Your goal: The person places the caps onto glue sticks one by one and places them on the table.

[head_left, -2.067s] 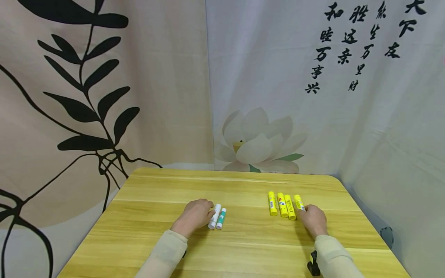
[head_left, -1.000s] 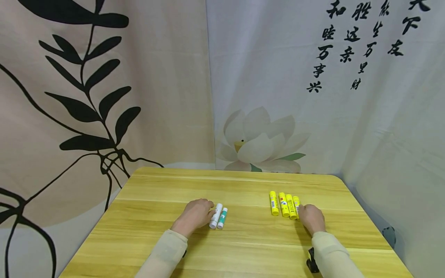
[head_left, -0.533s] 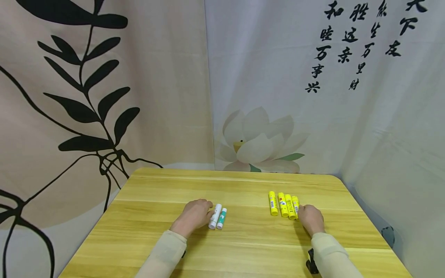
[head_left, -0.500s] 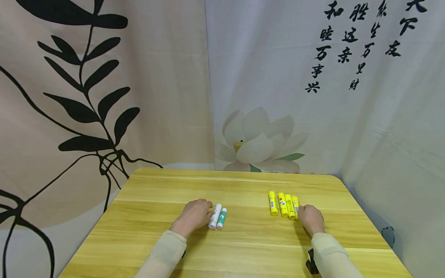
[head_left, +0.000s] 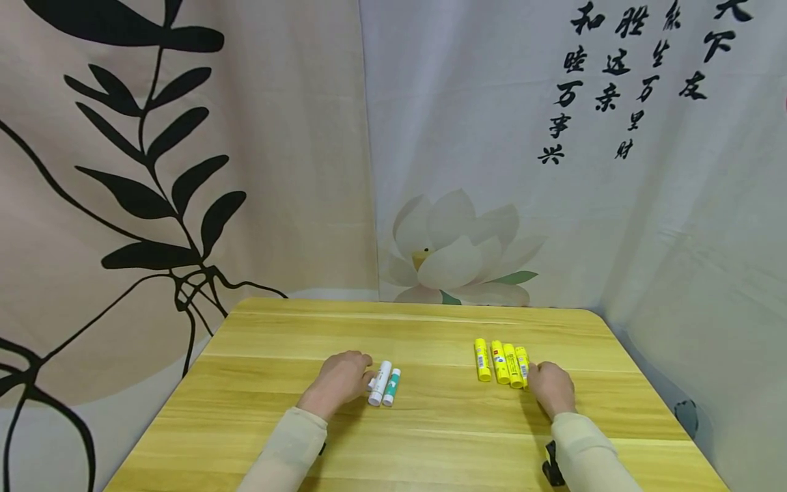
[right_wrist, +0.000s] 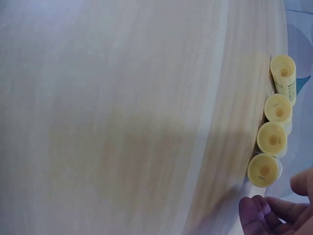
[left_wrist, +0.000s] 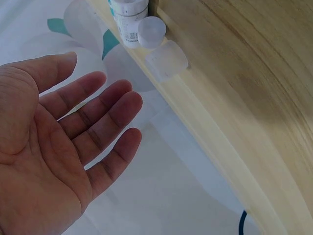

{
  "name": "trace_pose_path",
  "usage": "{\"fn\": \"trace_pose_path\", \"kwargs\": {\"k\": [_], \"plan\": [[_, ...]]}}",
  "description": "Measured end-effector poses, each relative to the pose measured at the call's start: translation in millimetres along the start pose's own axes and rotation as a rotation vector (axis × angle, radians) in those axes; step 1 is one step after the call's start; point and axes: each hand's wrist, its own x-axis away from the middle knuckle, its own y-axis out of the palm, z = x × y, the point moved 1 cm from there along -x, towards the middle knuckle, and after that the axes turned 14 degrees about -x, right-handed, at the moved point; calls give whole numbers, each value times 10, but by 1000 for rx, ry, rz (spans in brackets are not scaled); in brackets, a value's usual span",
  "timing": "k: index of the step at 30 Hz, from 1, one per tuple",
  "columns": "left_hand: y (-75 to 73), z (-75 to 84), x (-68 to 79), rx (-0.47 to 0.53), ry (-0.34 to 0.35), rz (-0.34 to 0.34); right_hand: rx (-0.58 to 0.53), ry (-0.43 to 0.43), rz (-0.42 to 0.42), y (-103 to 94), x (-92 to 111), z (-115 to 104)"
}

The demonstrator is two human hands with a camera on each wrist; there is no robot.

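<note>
1. The left hand (head_left: 340, 380) is showing a wide, loose grip, holding nothing; the white stick (head_left: 380, 384) is lying on the table (head_left: 430, 444) just right of its fingers, the teal stick (head_left: 391, 387) beyond that.
2. The right hand (head_left: 552, 387) is leaving its grip parted, holding nothing; the end yellow stick (head_left: 522, 360) is lying just left of it, contact unclear. It is looking light, stiff, smooth, likely to roll; mid-barrel should suit pinching.
3. Three more yellow sticks (head_left: 513, 366) are lying farther left.
</note>
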Motion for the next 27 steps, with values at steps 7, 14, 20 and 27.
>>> {"fn": "trace_pose_path", "kwargs": {"k": [7, 14, 20, 27], "plan": [[-34, -40, -6, -3, -35, -21, 5, -16, 2, -18, 28, -2], [-61, -88, -15, -20, -104, -39, 0, -49, 26, -29, 33, -25], [-76, -120, -30, -35, -126, -49, -10, -70, 39, -27, 11, -64], [-67, -133, 13, -20, -122, -29, -17, -80, 29, 24, 40, -146]]}}
